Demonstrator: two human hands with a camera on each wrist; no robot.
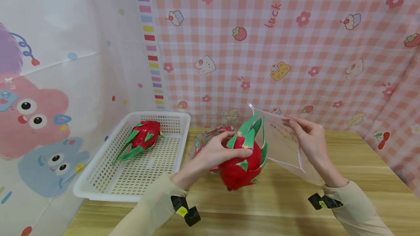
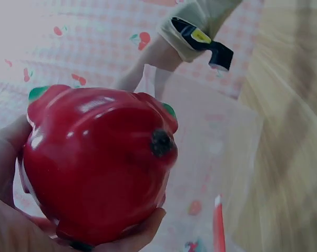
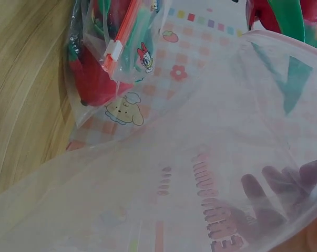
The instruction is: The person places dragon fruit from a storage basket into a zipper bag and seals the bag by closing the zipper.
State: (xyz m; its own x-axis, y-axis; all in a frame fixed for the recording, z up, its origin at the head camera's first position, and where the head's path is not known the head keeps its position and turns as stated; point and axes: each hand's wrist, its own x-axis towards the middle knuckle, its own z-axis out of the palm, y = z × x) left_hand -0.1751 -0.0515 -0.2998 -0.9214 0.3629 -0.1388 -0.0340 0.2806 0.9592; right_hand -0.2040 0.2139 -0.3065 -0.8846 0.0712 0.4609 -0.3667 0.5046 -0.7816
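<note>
Checked cloth (image 1: 226, 54): pink and white, printed with flowers, strawberries and cupcakes; hung behind the bench.
Bench (image 1: 236, 214): wood-grained.
Cartoon cloth (image 1: 82, 97): white, figure-printed; hung at the left.
Basket (image 1: 186, 134): white, perforated; set on the bench's left part.
Clear zip bag (image 1: 282, 141): pale pink along its edges; held raised, right of centre.
Filled bag (image 3: 98, 79): transparent, red-zipped, red and green contents; laid beyond the left hand, partly hidden.
Held dragon fruit (image 1: 241, 166): red, green-leaved; held above the bench, leaves upward beside the clear zip bag's mouth. Leaf tips are seen through film in the right wrist view; whether they are inside cannot be told.
Basket dragon fruit (image 1: 144, 134): same colours; laid on its side in the basket.
Left hand (image 1: 220, 152): curled round the held dragon fruit, thumb laid across its front.
Right hand (image 1: 310, 137): clear zip bag's edge pinched between thumb and fingers.
Wrist cameras (image 1: 185, 210): black, yellow-marked; one worn at each wrist.
</note>
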